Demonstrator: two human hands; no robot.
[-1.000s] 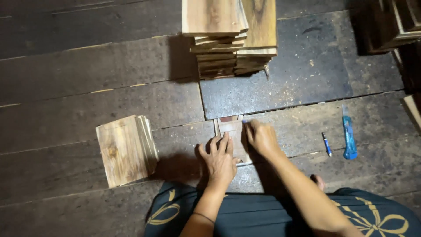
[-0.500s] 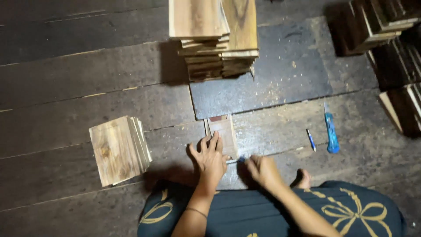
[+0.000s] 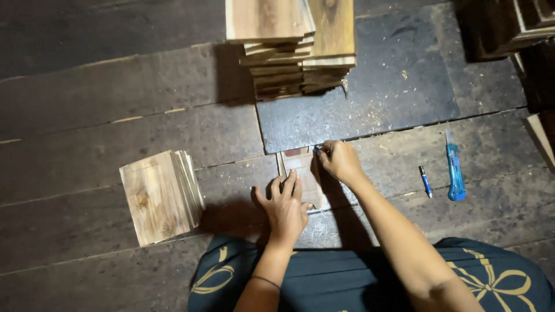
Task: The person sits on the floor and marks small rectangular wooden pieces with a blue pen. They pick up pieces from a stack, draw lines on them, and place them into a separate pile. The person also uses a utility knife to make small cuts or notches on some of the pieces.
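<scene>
Kneeling on dark floorboards (image 3: 115, 115), pressing a small pale rectangular wood piece (image 3: 302, 173) flat with the left hand (image 3: 286, 208), fingers spread. Right hand (image 3: 340, 160) pinched on a small blue-tipped marker (image 3: 317, 149) at the piece's far right corner. Marking apparently under way: low fanned stack of pale boards (image 3: 162, 193) well left, tall board pile (image 3: 292, 49) beyond. Open floor right, up to blue pen (image 3: 425, 181) and blue utility knife (image 3: 455, 173).

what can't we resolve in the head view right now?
- Tool in the right hand: only a blue tip shows; fingers hide the rest.
- Small wood piece: near end covered by the left hand.
- Tall plank stack: top cut by the frame edge.
- Dark stacks, top right: too dim.
</scene>
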